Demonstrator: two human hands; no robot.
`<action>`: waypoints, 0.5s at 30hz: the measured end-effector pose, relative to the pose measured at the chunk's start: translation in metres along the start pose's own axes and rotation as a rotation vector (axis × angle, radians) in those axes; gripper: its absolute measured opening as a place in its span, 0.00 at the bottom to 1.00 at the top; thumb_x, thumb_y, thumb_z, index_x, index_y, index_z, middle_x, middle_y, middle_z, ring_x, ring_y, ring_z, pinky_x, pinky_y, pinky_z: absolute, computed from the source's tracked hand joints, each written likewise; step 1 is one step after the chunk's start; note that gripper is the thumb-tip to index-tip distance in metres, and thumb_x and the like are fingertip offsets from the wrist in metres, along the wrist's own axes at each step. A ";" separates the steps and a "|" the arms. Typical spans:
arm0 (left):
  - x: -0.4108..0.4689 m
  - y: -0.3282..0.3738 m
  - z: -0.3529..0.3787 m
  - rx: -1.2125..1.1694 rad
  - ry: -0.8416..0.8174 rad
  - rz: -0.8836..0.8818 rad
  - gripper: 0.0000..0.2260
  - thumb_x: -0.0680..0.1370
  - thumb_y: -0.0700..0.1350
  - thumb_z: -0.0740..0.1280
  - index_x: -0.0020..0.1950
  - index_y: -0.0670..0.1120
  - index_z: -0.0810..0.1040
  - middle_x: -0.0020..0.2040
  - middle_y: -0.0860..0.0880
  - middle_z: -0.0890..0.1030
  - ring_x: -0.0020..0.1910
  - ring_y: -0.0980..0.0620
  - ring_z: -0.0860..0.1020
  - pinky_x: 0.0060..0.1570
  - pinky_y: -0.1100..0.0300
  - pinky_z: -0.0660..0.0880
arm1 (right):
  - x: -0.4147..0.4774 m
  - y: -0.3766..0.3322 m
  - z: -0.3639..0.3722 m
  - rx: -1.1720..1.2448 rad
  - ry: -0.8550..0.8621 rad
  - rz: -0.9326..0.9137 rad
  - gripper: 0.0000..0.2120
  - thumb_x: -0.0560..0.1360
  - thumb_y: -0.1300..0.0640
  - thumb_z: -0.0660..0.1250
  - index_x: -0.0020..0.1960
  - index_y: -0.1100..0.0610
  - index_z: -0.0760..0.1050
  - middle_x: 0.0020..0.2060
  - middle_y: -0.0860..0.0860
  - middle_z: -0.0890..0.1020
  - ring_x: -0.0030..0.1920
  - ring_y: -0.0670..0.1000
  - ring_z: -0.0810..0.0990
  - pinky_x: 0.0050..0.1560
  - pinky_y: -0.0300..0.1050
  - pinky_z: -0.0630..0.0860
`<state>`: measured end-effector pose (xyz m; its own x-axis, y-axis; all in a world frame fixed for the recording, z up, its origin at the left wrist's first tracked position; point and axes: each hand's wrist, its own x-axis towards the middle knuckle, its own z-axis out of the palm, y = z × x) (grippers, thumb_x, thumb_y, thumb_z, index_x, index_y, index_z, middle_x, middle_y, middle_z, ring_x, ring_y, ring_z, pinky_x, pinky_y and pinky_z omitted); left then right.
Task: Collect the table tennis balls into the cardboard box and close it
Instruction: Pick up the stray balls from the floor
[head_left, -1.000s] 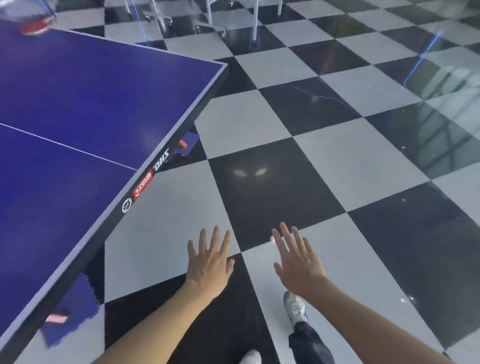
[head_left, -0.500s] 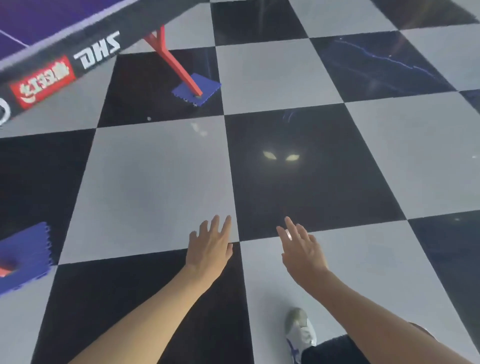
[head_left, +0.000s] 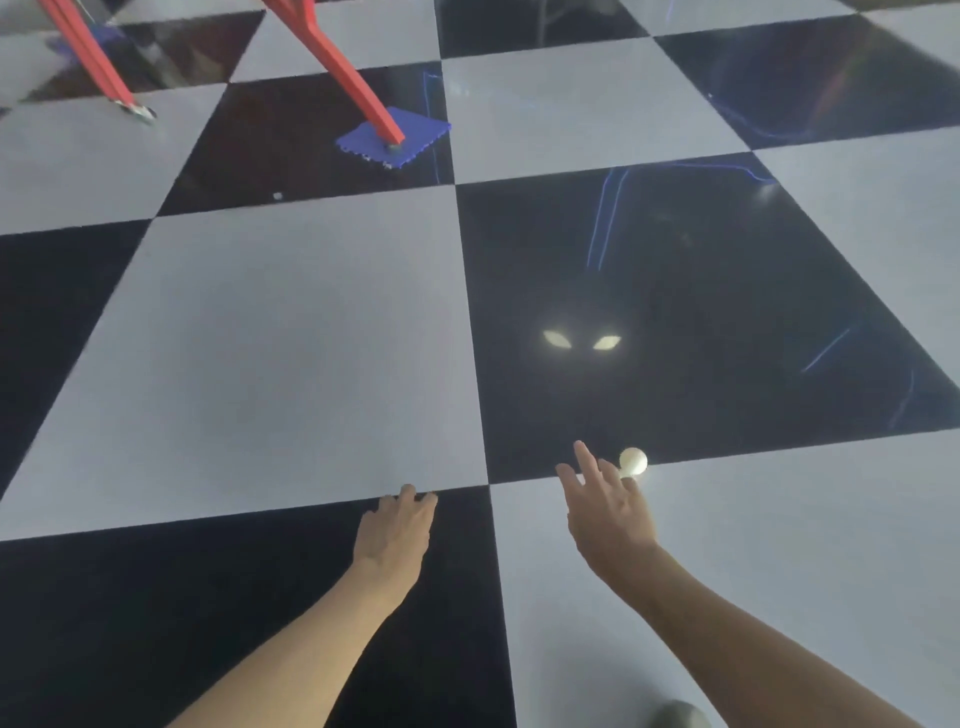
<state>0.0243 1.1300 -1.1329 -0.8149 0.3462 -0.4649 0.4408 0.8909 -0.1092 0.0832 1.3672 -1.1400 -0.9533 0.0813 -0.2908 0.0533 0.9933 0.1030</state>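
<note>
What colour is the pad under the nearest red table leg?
The pad is blue, best seen in the head view.

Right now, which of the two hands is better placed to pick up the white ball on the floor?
The right hand. Its spread fingers reach just beside the white ball, while the left hand hangs farther off and holds nothing.

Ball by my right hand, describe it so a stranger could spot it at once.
On the checkered floor, find the black tile with two bright glints. The ball sits at its near edge, at the fingertips of the right hand. It is the only round white thing there.
</note>
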 end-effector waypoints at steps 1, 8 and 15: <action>0.006 0.001 0.010 0.001 -0.030 0.001 0.24 0.80 0.43 0.68 0.74 0.47 0.65 0.67 0.45 0.72 0.60 0.47 0.75 0.53 0.56 0.78 | 0.003 0.001 0.008 0.006 0.003 0.000 0.34 0.75 0.57 0.70 0.74 0.54 0.56 0.78 0.58 0.51 0.69 0.56 0.67 0.63 0.46 0.72; 0.027 0.010 0.042 0.149 -0.095 0.038 0.32 0.72 0.35 0.74 0.73 0.44 0.65 0.69 0.42 0.68 0.64 0.44 0.71 0.55 0.55 0.77 | 0.009 0.019 0.033 0.011 0.042 0.020 0.26 0.75 0.55 0.67 0.69 0.54 0.61 0.77 0.57 0.53 0.64 0.54 0.70 0.56 0.45 0.73; 0.033 -0.001 0.049 0.201 -0.085 0.018 0.25 0.74 0.35 0.72 0.69 0.43 0.69 0.65 0.43 0.71 0.62 0.46 0.71 0.51 0.59 0.77 | 0.029 0.037 0.046 -0.060 0.028 0.077 0.26 0.74 0.60 0.67 0.68 0.54 0.61 0.76 0.57 0.53 0.67 0.59 0.67 0.56 0.45 0.74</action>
<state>0.0157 1.1259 -1.1911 -0.7753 0.3279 -0.5398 0.5282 0.8052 -0.2695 0.0708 1.4097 -1.1882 -0.9552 0.1536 -0.2529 0.1093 0.9774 0.1808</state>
